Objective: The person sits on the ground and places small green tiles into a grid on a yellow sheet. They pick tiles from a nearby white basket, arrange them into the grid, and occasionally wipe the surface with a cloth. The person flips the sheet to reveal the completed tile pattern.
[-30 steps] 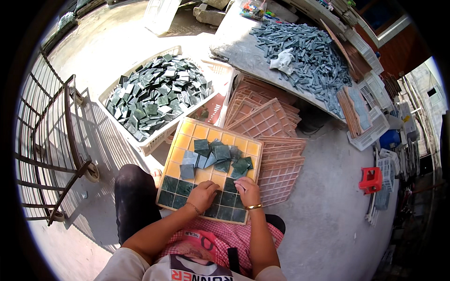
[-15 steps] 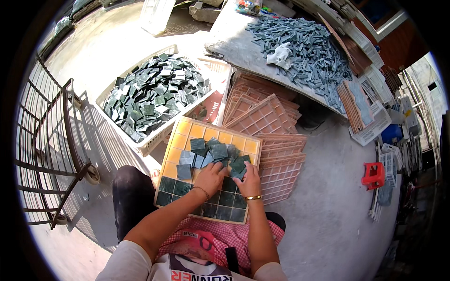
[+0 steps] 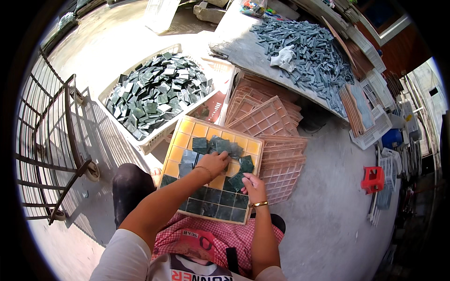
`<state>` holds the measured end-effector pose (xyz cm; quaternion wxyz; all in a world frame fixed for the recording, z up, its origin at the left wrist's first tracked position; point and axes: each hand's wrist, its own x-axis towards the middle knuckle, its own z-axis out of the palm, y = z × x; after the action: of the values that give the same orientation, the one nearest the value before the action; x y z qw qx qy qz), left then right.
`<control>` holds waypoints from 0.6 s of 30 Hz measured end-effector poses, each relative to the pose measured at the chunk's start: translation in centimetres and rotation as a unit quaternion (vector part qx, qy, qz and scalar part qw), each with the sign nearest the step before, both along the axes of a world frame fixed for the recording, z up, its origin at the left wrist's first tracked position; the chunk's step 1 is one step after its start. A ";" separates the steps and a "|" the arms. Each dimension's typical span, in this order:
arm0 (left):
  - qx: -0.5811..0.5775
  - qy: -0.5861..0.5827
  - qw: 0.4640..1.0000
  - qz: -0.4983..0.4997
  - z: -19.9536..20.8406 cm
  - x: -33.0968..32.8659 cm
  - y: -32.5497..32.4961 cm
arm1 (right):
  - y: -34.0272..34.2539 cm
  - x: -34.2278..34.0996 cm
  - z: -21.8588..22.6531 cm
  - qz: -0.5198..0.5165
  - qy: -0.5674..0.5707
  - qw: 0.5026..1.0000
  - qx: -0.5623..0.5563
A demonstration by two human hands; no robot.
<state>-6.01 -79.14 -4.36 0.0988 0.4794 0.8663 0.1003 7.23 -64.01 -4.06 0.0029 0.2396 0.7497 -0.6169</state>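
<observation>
A square yellow gridded tray [image 3: 187,127] rests across my lap. Dark green square tiles [image 3: 211,209] fill the cells of its nearer rows. Loose green and grey tiles [image 3: 200,145] lie heaped over the middle cells. My left hand [image 3: 213,165] is on this heap, its fingers bent together against the tiles; whatever they grip is hidden beneath them. On the tray's right side, my right hand [image 3: 254,187] pinches a dark green tile [image 3: 236,182] between thumb and fingers, tilted over the grid. Another loose tile [image 3: 246,164] lies just beyond it.
A white crate [image 3: 149,149] heaped with square tiles stands ahead on the left. Reddish gridded trays [image 3: 262,121] are stacked beyond and right of my lap. A board [image 3: 229,50] bears narrow grey strips [image 3: 309,51]. A metal cart [image 3: 70,126] and red stool [image 3: 372,180] flank me.
My left hand has moved up and slightly right, further into the loose tiles. My right hand has come down toward me with a tile, leaving another one behind.
</observation>
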 end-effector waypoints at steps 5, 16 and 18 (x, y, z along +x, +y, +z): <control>-0.031 -0.005 0.999 -0.007 -0.4 -0.7 0.6 | -1.3 -0.7 -1.4 0.073 0.001 0.995 0.072; 0.327 -0.411 0.834 0.171 2.0 1.4 -7.7 | -3.8 -2.8 -1.4 0.162 0.123 0.946 0.254; 0.219 -0.304 0.916 0.148 2.1 3.2 -9.9 | -4.3 -3.2 -1.8 0.165 0.137 0.940 0.265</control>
<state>-2.85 -88.99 -2.30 0.2338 0.3021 0.8119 0.4414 4.02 -68.34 -5.84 -0.0617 0.0174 0.9082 -0.4135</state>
